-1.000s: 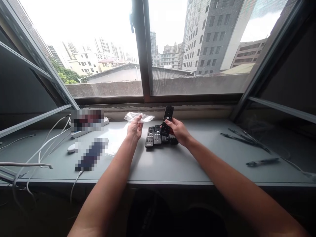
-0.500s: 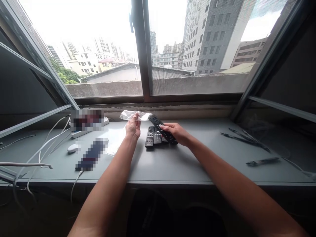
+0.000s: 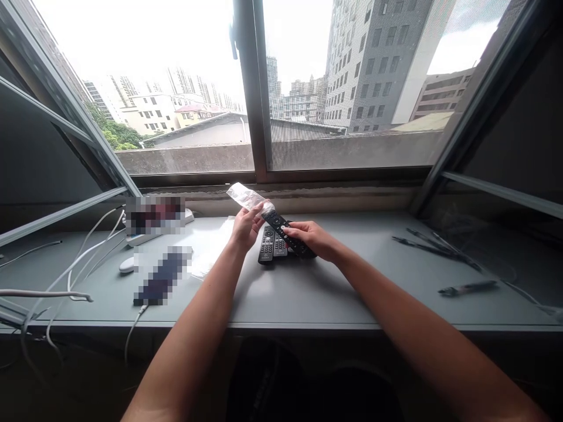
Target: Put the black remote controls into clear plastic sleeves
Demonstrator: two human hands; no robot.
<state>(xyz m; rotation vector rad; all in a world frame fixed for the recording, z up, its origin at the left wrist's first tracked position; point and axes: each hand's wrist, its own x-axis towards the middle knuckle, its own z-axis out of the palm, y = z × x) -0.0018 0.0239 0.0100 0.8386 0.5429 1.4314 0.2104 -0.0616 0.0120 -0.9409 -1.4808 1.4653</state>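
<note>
My left hand (image 3: 245, 227) pinches a clear plastic bag (image 3: 247, 197) that sticks up and to the left, in front of the window sill. My right hand (image 3: 313, 239) grips a black remote control (image 3: 281, 227) by its lower half, tilted so its top end sits at the mouth of the bag. Below both hands, other black remotes (image 3: 267, 244) lie side by side on the grey ledge (image 3: 308, 287).
White cables (image 3: 83, 252) and a white power strip lie at the left, by two blurred items and a white mouse (image 3: 127, 265). A flat clear sheet (image 3: 209, 243) lies left of the remotes. At the right are a pen (image 3: 467, 288) and thin dark cables (image 3: 428, 243). Window frame behind.
The right hand tilted the remote from upright to slanting left and brought its top to the bag. The left hand turned the bag from lying sideways to pointing up-left.
</note>
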